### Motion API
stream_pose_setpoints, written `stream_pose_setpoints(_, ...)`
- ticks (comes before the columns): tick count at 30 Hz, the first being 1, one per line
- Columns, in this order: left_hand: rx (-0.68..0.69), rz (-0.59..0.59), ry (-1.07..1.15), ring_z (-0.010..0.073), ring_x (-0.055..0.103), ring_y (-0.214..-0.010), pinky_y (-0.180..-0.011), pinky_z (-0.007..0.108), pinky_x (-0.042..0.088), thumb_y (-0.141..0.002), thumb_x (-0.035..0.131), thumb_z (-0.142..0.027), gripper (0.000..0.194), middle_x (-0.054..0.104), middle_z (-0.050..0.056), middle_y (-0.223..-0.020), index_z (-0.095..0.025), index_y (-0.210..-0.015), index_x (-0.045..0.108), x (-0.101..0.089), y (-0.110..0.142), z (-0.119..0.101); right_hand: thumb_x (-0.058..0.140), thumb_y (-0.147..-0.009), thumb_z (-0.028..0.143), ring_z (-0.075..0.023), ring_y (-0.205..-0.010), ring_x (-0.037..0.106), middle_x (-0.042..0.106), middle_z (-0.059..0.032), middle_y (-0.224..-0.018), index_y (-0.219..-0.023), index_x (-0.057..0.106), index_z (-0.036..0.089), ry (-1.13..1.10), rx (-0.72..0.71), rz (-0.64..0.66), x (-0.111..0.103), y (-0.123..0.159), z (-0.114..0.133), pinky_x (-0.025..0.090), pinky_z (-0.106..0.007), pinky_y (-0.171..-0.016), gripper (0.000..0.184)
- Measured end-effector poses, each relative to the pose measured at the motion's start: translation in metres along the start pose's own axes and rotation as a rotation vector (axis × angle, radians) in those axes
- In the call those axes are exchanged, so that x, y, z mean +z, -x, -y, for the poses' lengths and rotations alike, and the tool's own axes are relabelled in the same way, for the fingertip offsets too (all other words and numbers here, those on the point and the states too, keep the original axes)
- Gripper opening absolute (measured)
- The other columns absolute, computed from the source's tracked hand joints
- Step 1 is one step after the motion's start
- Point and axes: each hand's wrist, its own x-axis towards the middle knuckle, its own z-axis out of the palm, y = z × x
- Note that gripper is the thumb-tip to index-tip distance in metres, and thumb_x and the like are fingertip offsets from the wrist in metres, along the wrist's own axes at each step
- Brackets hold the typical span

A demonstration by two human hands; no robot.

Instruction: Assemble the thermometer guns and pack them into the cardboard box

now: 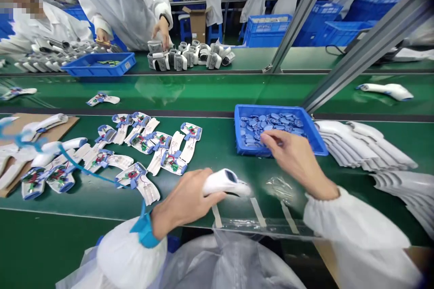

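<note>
My left hand [186, 196], with a blue band at its wrist, is wrapped round a white handheld thermometer casing [220, 181]. The casing lies tilted above the front of the bench, its dark oval window facing up; its tip is blurred. My right hand [298, 160] hangs over the near side of a blue tray [320, 146] full of small blue oval plastic pieces [267, 119]. Thumb and forefinger are pinched together there, and anything between them is too small to make out. To the left, several opened casings with circuit boards [172, 161] lie on the green bench.
Stacked white shell halves [356, 144] lie right of the tray. Cardboard [64, 131] at left carries more casings. Beyond runs a green conveyor [203, 92] with a few casings. A metal post [359, 49] slants across the right. Co-workers in white [125, 4] stand opposite.
</note>
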Motion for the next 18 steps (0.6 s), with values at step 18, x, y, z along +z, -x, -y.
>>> stream_pose_setpoints(18,-0.071,-0.097,0.590,0.0165,0.057,-0.077,-0.069,0.029,0.039,-0.104,0.049,-0.050,0.034,0.065,0.001,-0.087,-0.019,-0.100,0.062,0.004,-0.017,-0.018,0.048,-0.104,0.034,-0.0195,-0.076,0.075,0.079,-0.0034,-0.083,-0.106,0.078,0.021,-0.069,-0.137,0.018,0.013,-0.011,0.019,0.056,-0.030,-0.074,0.033)
